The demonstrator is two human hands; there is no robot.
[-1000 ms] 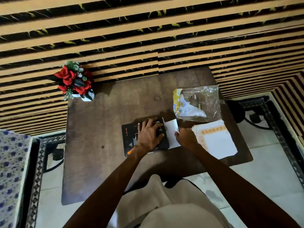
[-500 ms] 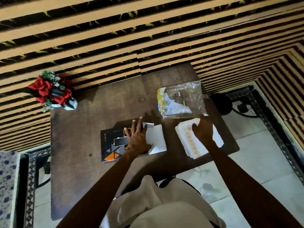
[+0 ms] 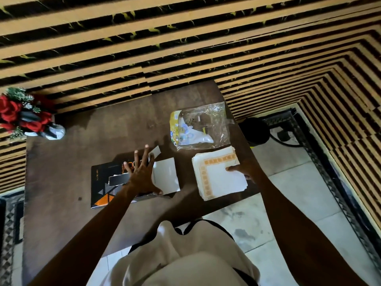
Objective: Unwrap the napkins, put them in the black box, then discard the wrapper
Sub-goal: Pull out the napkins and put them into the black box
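Note:
A flat black box (image 3: 103, 182) with orange triangles lies on the dark wooden table (image 3: 68, 157), its white flap (image 3: 166, 178) folded out to the right. My left hand (image 3: 140, 174) rests flat on the box with fingers spread. A stack of white napkins (image 3: 218, 174) with an orange border sits near the table's right front corner. My right hand (image 3: 245, 170) grips the stack's right edge, thumb on top. The empty clear wrapper (image 3: 200, 126) with yellow print lies just behind the napkins.
A vase of red flowers (image 3: 26, 118) stands at the table's back left corner. A striped wall runs behind the table. On the tiled floor to the right are a dark round object (image 3: 255, 131) and a cable.
My right hand shifted from the top of the napkin stack to its right edge and took hold. The left hand stays pressed on the box. The camera view has shifted.

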